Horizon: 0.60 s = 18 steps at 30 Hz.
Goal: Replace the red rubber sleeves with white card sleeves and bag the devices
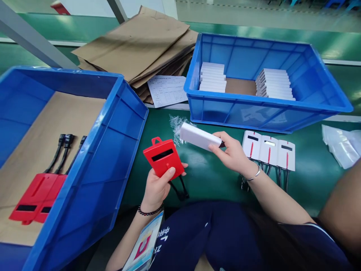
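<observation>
My left hand (156,186) grips a red flat sleeve (163,157) with a dark slot; a black cable hangs below it. My right hand (234,154) pinches one end of a white oblong unit (199,136), held tilted above the green table. The two pieces are a short way apart. Three white units with red stripes and black cables (269,149) lie in a row just right of my right hand.
A blue bin (96,177) at left holds red sleeved units with black cables (36,192) on cardboard. A second blue bin (254,109) behind holds two stacks of white pieces. Brown paper sheets (141,45), a printed form (167,90) and clear plastic bags (341,145) lie around.
</observation>
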{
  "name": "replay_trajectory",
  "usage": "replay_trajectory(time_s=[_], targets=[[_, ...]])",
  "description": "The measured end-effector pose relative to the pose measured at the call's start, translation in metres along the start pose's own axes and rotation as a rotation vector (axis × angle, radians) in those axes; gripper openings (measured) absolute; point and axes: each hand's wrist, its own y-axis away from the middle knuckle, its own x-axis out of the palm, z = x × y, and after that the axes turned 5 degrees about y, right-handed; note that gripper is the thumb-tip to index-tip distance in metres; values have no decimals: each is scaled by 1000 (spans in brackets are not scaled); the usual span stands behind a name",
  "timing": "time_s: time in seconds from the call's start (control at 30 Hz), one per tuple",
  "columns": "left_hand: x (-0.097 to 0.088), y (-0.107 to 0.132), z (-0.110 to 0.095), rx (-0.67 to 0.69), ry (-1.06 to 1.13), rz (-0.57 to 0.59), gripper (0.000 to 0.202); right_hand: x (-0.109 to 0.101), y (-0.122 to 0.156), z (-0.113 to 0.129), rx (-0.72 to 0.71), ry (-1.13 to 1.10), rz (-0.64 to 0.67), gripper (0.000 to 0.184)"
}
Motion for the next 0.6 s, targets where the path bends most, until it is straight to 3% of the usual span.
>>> replay_trajectory(time_s=[0.1,0.27,0.5,0.6], targets=[[-7,-1,-5,99,16,56,41,-14,4,-4,-127,166,104,18],[-9,-4,0,131,-9,189,21,-13,10,-8,-179,209,157,20],[-7,-4,2,121,-32,105,18,-8,15,-17,-172,200,195,20],[-6,-3,4,9,6,47,24,-5,18,-19,-130,190,204,20]])
